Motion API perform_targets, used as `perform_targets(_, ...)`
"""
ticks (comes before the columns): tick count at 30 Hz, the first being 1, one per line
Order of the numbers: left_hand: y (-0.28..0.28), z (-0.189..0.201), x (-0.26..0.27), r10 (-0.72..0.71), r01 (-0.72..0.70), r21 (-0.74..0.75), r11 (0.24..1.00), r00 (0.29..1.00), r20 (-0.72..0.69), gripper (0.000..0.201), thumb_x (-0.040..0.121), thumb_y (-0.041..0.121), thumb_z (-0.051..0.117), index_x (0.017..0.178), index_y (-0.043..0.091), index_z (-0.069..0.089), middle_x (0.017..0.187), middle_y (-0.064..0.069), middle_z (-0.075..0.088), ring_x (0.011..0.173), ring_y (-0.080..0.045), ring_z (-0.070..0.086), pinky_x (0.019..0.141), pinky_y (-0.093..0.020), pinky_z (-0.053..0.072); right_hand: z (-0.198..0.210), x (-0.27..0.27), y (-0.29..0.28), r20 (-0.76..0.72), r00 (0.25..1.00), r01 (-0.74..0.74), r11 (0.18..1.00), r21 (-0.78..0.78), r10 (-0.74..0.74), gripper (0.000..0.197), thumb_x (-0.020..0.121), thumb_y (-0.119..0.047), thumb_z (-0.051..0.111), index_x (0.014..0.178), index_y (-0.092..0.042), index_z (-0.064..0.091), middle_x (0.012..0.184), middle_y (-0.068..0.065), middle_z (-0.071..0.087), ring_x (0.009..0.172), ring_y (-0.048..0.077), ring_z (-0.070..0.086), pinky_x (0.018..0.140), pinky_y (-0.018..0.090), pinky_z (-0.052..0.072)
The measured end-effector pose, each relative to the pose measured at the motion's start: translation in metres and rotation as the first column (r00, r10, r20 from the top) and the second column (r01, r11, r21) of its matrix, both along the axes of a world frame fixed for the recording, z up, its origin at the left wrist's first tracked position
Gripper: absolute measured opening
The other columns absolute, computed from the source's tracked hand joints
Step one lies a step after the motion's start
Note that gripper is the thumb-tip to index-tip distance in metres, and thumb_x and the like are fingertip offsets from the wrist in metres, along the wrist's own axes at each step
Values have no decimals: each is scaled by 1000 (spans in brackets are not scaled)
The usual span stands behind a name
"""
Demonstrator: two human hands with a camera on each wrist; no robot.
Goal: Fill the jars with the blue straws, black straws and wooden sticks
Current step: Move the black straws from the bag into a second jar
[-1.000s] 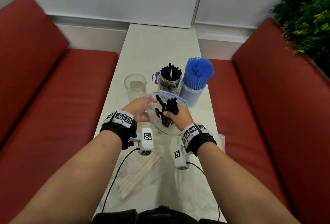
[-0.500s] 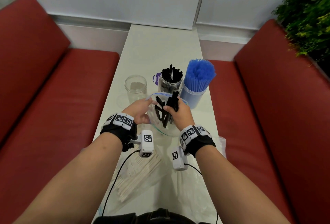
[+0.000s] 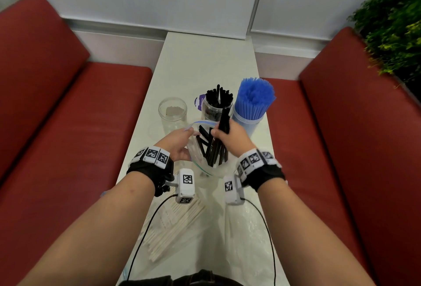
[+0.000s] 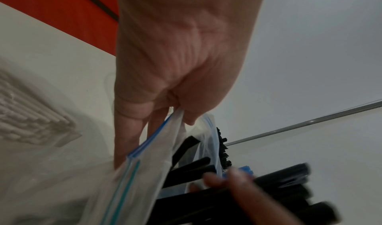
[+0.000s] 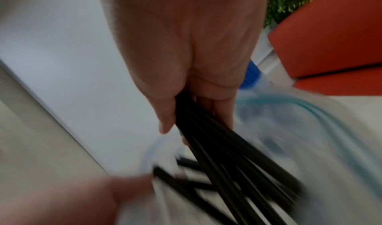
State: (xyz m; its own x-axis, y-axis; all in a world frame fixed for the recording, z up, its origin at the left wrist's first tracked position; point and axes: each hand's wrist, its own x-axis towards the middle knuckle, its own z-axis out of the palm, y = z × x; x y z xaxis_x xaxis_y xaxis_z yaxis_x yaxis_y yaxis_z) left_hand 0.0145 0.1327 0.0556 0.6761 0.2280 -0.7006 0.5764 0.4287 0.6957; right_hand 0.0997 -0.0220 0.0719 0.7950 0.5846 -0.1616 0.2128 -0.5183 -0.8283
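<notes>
My right hand (image 3: 230, 136) grips a bundle of black straws (image 3: 216, 146) half inside the zip bag (image 3: 206, 169), whose rim my left hand (image 3: 180, 143) pinches open.

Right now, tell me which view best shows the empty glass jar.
The head view: the empty glass jar stands whole and sharp on the table, left of the jar of black straws. In the left wrist view the left hand covers that area; the right wrist view is blurred and shows no jar.

Red benches (image 3: 75, 112) flank the white table (image 3: 205, 62); a plant (image 3: 394, 25) stands far right.
</notes>
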Motion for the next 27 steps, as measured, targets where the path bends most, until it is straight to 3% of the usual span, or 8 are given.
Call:
perform_targets(3, 2, -1, -1, -18, 18, 15, 1000, 1000, -15, 32, 105, 35, 38, 118, 13, 58, 118, -17, 62, 68, -30, 73, 54, -45, 59, 57, 30, 6, 39, 999, -34, 997, 67, 32, 13, 95, -25, 67, 101, -14, 64, 95, -1, 69, 88, 10, 65, 76, 22, 47)
perform_targets(7, 5, 0, 0, -30, 31, 23, 999, 999, -24, 37, 105, 37, 37, 125, 12, 57, 118, -17, 63, 69, -30, 73, 54, -43, 59, 119, 72, 24, 105, 979, 126, 928, 351, -173, 18, 91, -20, 69, 101, -5, 66, 99, 12, 72, 88, 20, 67, 79, 31, 52)
perform_targets(9, 5, 0, 1, -38, 39, 31, 999, 999, -30, 37, 105, 37, 36, 124, 12, 57, 114, -16, 64, 69, -30, 73, 53, -43, 59, 128, 86, 35, 117, 947, 219, 867, 447, -299, 8, 91, -19, 68, 95, -13, 62, 101, 12, 72, 92, 23, 69, 84, 33, 54)
perform_targets(11, 6, 0, 2, -42, 43, 32, 999, 999, -28, 37, 105, 37, 37, 122, 12, 58, 109, -15, 64, 67, -30, 72, 54, -43, 59, 122, 94, 48, 119, 918, 284, 837, 468, -378, 10, 93, -17, 67, 93, -18, 57, 100, 8, 71, 90, 19, 67, 83, 29, 53)
perform_targets(14, 8, 1, 3, -42, 44, 43, 998, 999, -33, 36, 105, 37, 38, 120, 11, 59, 106, -13, 58, 65, -31, 72, 55, -43, 59, 99, 101, 62, 113, 898, 341, 836, 430, -425, 10, 94, -16, 65, 100, -15, 56, 94, 1, 65, 84, 15, 62, 75, 24, 47)
perform_targets(19, 7, 2, 6, -44, 45, 30, 999, 999, -29, 39, 105, 35, 37, 127, 8, 55, 123, -20, 54, 69, -33, 69, 56, -43, 58, 66, 106, 69, 103, 881, 399, 842, 362, -461, 12, 95, -15, 63, 103, -10, 57, 94, 2, 63, 87, 18, 61, 79, 26, 47)
perform_targets(23, 8, 4, 9, -53, 54, 29, 998, 998, -32, 38, 106, 34, 36, 128, 8, 54, 104, -16, 59, 57, -28, 70, 51, -39, 57, 61, 112, 75, 115, 847, 453, 819, 351, -518, 21, 95, -14, 60, 112, -2, 59, 94, 4, 64, 85, 20, 62, 77, 27, 49)
perform_targets(27, 9, 6, 10, -69, 69, 25, 997, 997, -23, 37, 105, 32, 37, 127, 7, 54, 100, -14, 64, 61, -27, 69, 58, -39, 58, 59, 122, 74, 137, 811, 485, 784, 387, -569, 22, 96, -15, 58, 113, -1, 60, 89, 2, 62, 78, 17, 60, 58, 15, 39)
